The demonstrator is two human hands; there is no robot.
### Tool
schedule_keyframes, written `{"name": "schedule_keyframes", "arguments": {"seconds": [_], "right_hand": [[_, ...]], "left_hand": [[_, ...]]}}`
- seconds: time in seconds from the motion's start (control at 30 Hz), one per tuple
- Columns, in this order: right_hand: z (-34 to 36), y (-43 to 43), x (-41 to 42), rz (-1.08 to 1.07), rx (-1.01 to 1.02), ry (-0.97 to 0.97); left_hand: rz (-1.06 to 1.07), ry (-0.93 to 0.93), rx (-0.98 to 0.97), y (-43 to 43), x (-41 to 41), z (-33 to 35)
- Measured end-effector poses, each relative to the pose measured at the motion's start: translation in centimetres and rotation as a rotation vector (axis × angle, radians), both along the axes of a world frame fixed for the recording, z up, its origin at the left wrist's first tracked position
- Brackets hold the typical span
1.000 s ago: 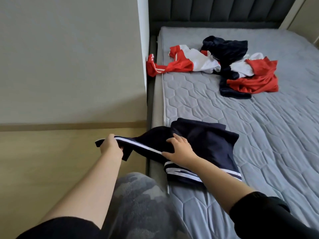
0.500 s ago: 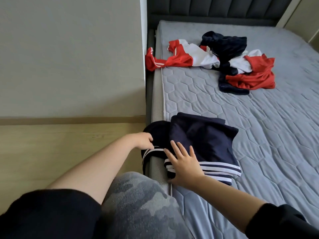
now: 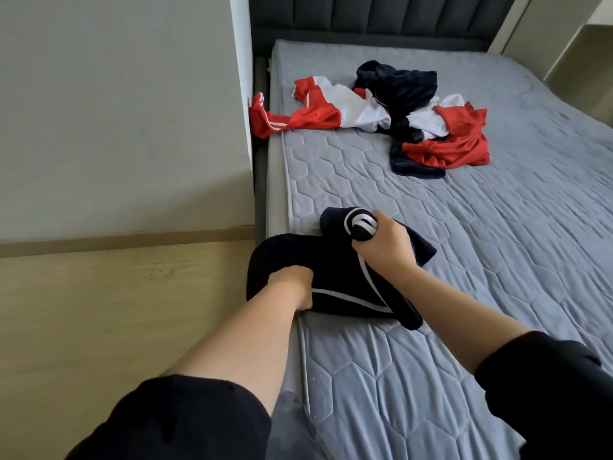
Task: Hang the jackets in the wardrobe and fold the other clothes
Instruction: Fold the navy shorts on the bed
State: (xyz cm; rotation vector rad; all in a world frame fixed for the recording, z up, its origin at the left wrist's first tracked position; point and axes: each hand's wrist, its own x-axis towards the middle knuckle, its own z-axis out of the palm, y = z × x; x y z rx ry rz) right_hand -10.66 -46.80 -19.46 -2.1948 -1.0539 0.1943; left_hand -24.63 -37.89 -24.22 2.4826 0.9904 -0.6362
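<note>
Because I want a neat fold, my left grip clutches the dark blue clothes at the bed edge and my right grip squeezes their striped end.

That was a bedroom in a home, no doubt about it! The grey quilted mattress lay right under the right grip, and the dark padded headboard stood far beyond it. Both grips clutched a navy garment. More red, white and navy clothes sprawled past them. Left of the left grip ran a pale wooden floor and a plain wall.
</note>
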Motion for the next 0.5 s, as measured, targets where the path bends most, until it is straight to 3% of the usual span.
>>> {"name": "schedule_keyframes", "arguments": {"seconds": [0.17,0.33,0.4,0.5], "right_hand": [[0.9,0.3,1.6,-0.03,0.027,0.037],[2.0,-0.2,3.5,-0.038,0.079,0.017],[2.5,-0.6,4.2,-0.021,0.09,0.011],[2.7,-1.4,4.5,0.046,0.091,0.012]], "left_hand": [[-0.333,-0.069,0.058,-2.4,0.6,0.6],[-0.704,0.121,0.084,-6.3,1.7,1.1],[-0.648,0.178,-0.047,-8.0,1.9,0.3],[-0.255,0.135,-0.407,-8.0,1.7,-0.6]]}}
